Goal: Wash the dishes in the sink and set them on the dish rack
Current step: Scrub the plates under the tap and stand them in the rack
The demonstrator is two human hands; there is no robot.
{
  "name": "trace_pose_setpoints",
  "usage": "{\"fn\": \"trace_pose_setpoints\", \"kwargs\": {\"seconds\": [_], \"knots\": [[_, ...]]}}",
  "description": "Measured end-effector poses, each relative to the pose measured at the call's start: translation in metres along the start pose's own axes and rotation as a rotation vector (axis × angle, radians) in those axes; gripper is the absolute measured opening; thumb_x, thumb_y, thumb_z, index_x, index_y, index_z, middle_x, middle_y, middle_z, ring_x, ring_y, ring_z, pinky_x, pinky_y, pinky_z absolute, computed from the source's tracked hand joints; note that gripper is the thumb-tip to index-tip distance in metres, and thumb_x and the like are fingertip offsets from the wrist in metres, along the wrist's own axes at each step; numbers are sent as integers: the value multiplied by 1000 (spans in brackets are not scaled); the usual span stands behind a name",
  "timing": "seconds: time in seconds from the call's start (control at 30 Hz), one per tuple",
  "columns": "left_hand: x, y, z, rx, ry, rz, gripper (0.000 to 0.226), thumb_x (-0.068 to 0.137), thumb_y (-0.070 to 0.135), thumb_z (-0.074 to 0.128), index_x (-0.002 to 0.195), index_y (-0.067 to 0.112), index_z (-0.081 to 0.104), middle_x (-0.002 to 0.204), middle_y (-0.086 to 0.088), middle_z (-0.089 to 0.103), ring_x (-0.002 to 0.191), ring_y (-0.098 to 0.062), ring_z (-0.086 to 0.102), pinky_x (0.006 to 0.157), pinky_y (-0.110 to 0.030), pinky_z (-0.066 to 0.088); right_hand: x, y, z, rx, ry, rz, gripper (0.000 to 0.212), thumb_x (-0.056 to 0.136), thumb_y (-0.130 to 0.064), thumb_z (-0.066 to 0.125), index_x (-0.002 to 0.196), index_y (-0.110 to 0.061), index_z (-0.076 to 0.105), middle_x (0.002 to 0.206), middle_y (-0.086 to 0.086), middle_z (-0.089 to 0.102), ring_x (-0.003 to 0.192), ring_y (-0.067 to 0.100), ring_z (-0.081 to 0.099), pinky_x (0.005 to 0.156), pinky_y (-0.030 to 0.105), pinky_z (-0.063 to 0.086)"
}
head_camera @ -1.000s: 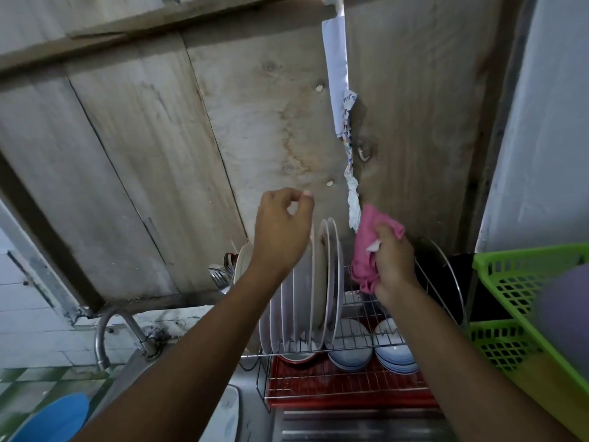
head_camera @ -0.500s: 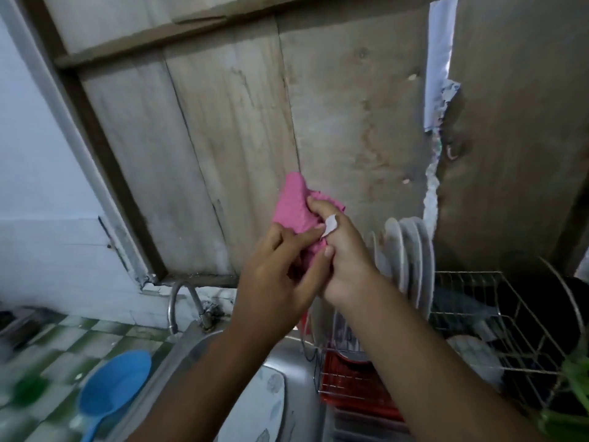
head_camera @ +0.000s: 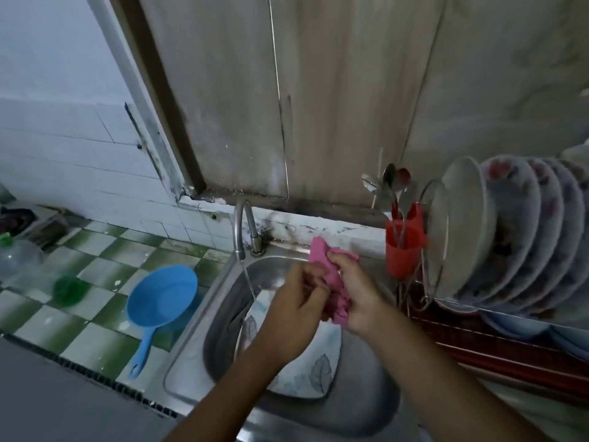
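Both my hands meet over the steel sink. My right hand grips a crumpled pink cloth. My left hand pinches the cloth's left side with curled fingers. Under my hands a white plate with grey leaf prints lies in the basin. A thin stream of water falls from the curved tap onto the plate's far edge. At the right, the wire dish rack holds several plates standing on edge.
A red cutlery cup with spoons hangs on the rack's left end. A blue plastic dipper and a green scrubber lie on the green-and-white tiled counter left of the sink. A wooden board wall rises behind the tap.
My view has swung down and left from the rack to the sink. Both hands came down with the pink cloth from wall height to just above the plate in the basin.
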State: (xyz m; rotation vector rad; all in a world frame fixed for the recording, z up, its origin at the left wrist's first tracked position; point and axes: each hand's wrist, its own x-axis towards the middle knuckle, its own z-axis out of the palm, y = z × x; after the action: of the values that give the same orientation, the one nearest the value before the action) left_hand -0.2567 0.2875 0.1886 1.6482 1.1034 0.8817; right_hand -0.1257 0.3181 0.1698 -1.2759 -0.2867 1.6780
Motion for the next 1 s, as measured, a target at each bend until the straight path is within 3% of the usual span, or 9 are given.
{"fn": "trace_pose_setpoints", "kwargs": {"seconds": [0.1,0.23,0.33,0.4,0.5,0.6,0.67,0.77,1.0], "knots": [[10,-44,-14,-57,-43,-162,8,103,11,52,99,5,56,95,-9,70,73,-13,67,57,-13,45,26,24,-17,34,135,9,45,91,-41,68,118,-5,66,96,19,75,76,31,70,76,44,61],[26,-126,-27,-37,-21,-496,14,101,17,54,89,10,56,95,-9,70,72,-20,64,59,-24,44,44,48,-36,12,303,3,22,93,-33,68,106,-15,68,97,17,72,74,29,69,70,35,58],[32,-186,-38,-18,14,-790,18,98,16,55,82,6,57,78,-11,56,67,-22,51,65,-30,41,54,69,-45,39,369,3,6,94,-27,68,95,-22,65,102,17,70,85,32,65,89,45,55],[28,-220,-43,49,41,-907,25,92,25,61,92,0,65,86,-15,63,76,-26,59,77,-37,51,60,82,-49,27,394,43,9,94,-30,69,95,-22,66,111,23,70,92,35,62,104,55,49],[20,-247,-44,174,59,-1058,70,78,48,67,128,-3,62,126,-23,65,113,-38,63,99,-41,51,63,93,-53,21,417,60,19,93,-35,69,106,-21,69,115,23,71,95,37,64,98,51,50],[18,-247,-38,327,2,-1120,94,80,57,64,152,3,35,154,-24,35,138,-41,39,115,-44,36,67,100,-59,28,438,58,18,94,-32,67,108,-20,69,113,20,72,102,38,69,93,48,56],[20,-239,-33,399,-14,-1114,89,87,53,64,153,7,28,157,-22,22,143,-39,27,117,-44,27,69,102,-61,44,445,54,10,96,-27,66,103,-21,68,114,19,70,108,40,66,96,49,54],[23,-238,-27,503,9,-1084,83,89,50,63,152,10,28,155,-19,20,143,-39,21,116,-47,25,73,105,-62,67,444,54,6,96,-24,65,100,-21,68,118,21,70,113,41,65,102,53,51],[30,-244,-18,437,78,-1091,79,88,44,66,149,8,32,151,-21,21,139,-44,26,112,-48,32,81,110,-69,101,462,52,22,95,-27,67,114,-17,68,117,20,70,111,40,66,100,51,52]]}}
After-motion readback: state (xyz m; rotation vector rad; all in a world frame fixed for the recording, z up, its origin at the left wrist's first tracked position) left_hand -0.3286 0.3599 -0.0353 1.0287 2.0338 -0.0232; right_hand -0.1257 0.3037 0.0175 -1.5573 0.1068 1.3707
